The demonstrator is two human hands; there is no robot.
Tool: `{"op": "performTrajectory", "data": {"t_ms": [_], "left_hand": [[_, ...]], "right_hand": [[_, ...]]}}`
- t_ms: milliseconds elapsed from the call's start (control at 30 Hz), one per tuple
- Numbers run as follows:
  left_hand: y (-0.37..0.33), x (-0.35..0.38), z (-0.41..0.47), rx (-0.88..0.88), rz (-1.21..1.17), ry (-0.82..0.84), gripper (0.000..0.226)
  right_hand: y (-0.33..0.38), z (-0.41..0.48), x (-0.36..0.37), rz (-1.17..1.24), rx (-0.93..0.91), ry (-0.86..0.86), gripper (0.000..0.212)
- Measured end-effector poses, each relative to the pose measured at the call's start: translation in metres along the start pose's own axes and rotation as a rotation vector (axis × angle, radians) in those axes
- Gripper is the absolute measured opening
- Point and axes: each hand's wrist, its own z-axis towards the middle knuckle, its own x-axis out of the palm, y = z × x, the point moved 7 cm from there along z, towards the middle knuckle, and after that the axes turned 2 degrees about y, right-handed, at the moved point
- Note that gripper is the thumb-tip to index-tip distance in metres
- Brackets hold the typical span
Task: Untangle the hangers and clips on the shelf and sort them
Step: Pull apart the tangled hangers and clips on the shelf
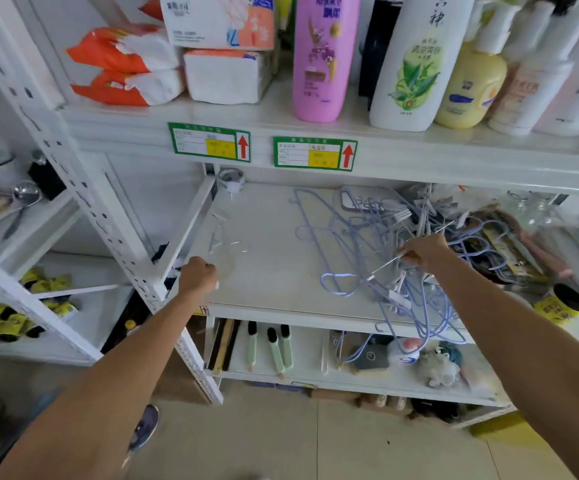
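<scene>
A tangle of light blue wire hangers [378, 244] with white clips lies on the right half of the middle shelf [267, 289], some hanging over its front edge. One blue hanger [307, 216] lies apart at the back centre. My right hand [426, 252] pinches a thin metal clip hanger rod [385, 266] pulled out of the tangle. My left hand [198, 273] is a fist at the shelf's left front and seems to grip a motion-blurred clip hanger [220, 237], hard to make out.
A tape roll [230, 180] sits at the shelf's back left. Glass jars [537, 209] and a black-and-yellow cup [563, 304] stand right of the tangle. Bottles, including a pink one [322, 57], and tissue packs [128, 64] fill the shelf above. Brushes [274, 348] lie on the shelf below.
</scene>
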Motion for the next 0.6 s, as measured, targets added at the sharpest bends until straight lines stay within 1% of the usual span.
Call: {"op": "performTrajectory", "data": {"t_ms": [67, 167, 333, 433, 533, 600], "left_hand": [[0.013, -0.010, 0.008, -0.017, 0.114, -0.002, 0.023], [0.017, -0.013, 0.013, 0.040, 0.279, 0.024, 0.025], [0.032, -0.001, 0.018, 0.111, 0.441, 0.138, 0.029], [0.037, 0.003, 0.022, 0.122, 0.477, 0.157, 0.033], [0.029, 0.003, 0.026, 0.147, 0.479, 0.175, 0.033], [0.023, 0.003, 0.030, 0.153, 0.488, 0.196, 0.033]], "right_hand": [[0.001, -0.005, 0.002, 0.030, 0.020, -0.008, 0.022], [0.004, -0.014, 0.001, 0.051, 0.017, -0.016, 0.016], [0.001, -0.021, 0.000, 0.092, 0.051, -0.007, 0.006], [-0.003, -0.020, 0.000, 0.103, 0.035, -0.004, 0.008], [-0.006, -0.015, 0.001, 0.099, 0.039, 0.016, 0.016], [-0.004, -0.013, 0.002, 0.110, 0.036, 0.020, 0.016]]}}
